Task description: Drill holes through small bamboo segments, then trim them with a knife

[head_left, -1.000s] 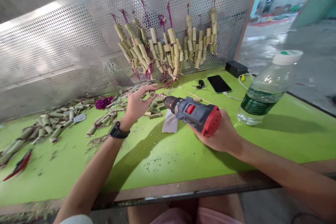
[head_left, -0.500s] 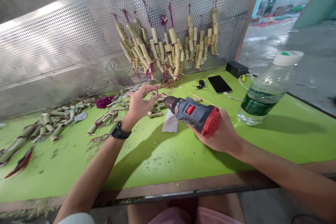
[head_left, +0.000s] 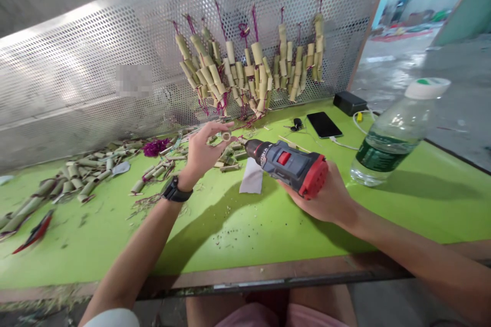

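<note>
Between the thumb and fingers of my left hand [head_left: 205,150] is a short hollow bamboo piece [head_left: 226,136], its open end facing me. My right hand [head_left: 326,199] grips a grey and red cordless drill [head_left: 289,161] from below. The drill's black chuck [head_left: 255,149] points left toward the bamboo piece, and its tip is close to that piece; whether they touch I cannot tell. Under the drill lies a pale paper strip [head_left: 251,176] on the green table [head_left: 215,214]. Dark crumbs are scattered in front of it.
Cut bamboo pieces [head_left: 76,173] and a purple thread bundle [head_left: 156,147] lie at left, near red-handled cutters [head_left: 34,232]. Strung bamboo [head_left: 261,76] hangs on the perforated metal panel [head_left: 153,25]. At right stand a water bottle [head_left: 395,138], a phone [head_left: 324,124], keys [head_left: 296,124] and a black box [head_left: 350,102].
The drill has shifted slightly right, away from my left hand, and the bamboo piece's open end is turned more toward me. The whole view has moved a little.
</note>
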`<action>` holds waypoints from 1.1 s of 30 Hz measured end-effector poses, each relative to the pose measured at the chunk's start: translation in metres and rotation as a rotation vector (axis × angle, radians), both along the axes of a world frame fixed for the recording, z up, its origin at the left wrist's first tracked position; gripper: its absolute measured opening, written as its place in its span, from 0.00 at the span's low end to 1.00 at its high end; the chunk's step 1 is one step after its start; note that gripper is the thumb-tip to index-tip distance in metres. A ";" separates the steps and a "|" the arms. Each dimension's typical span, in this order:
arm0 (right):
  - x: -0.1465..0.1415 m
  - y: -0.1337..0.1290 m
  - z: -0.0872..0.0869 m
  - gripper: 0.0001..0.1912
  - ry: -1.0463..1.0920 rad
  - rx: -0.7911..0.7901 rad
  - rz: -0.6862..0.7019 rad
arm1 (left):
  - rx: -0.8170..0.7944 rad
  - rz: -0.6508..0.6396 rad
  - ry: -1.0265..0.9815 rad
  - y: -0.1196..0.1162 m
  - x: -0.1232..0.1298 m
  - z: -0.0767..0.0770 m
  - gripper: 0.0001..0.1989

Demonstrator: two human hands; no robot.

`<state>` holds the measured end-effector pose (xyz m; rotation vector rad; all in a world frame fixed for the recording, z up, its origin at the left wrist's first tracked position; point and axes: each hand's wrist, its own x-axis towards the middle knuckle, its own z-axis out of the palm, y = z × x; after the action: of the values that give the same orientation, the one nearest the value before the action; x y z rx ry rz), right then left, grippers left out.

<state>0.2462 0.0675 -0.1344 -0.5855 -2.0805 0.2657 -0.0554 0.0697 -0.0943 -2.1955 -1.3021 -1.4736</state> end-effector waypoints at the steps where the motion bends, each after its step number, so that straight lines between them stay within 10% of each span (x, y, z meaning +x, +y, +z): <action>1: 0.000 0.000 0.000 0.04 -0.004 -0.004 -0.003 | 0.005 -0.001 0.004 0.000 0.000 0.000 0.13; 33: -0.004 0.000 -0.006 0.07 -0.055 0.104 0.001 | 0.157 -0.010 0.381 -0.001 0.003 0.004 0.05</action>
<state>0.2419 0.0678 -0.1401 -0.5348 -2.1333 0.1426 -0.0523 0.0685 -0.0908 -2.2367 -1.0155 -1.0473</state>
